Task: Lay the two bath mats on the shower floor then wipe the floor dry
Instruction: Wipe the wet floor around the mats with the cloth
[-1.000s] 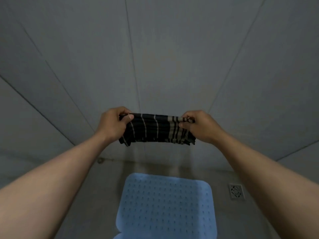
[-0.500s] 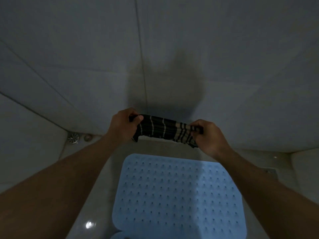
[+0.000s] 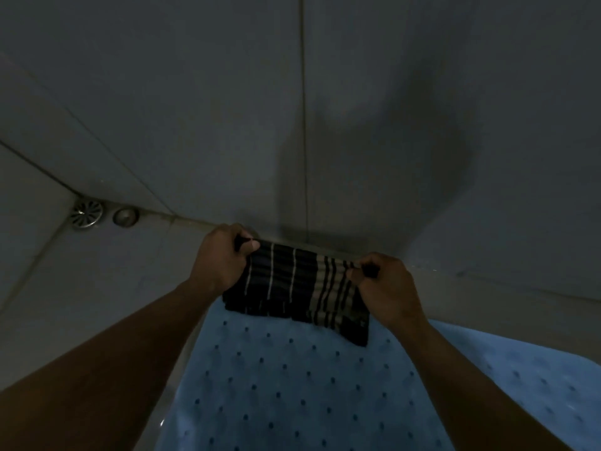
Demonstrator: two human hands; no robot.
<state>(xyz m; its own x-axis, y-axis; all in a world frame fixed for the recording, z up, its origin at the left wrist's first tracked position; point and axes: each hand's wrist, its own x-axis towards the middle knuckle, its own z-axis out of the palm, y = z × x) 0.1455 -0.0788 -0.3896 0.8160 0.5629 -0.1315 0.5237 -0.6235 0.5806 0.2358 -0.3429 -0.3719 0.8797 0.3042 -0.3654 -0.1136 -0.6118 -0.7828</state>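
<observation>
The grey tiled wall fills the far side. The shower floor meets it in a dim seam just beyond the hands. The blue bath mat lies flat on that floor at six o'clock. More blue shows past the right arm at four o'clock, and I cannot tell whether that is the second mat.

The dark striped cloth hangs folded and taut, low over the mat's far edge. The left hand grips one end in a curled fist, and the right hand pinches the other between thumb and bent fingers. A round drain sits at ten o'clock.

I'd worry that wiping this close catches the mat's edge and rucks it. In this gloom, wet patches by the seam could easily be missed.
</observation>
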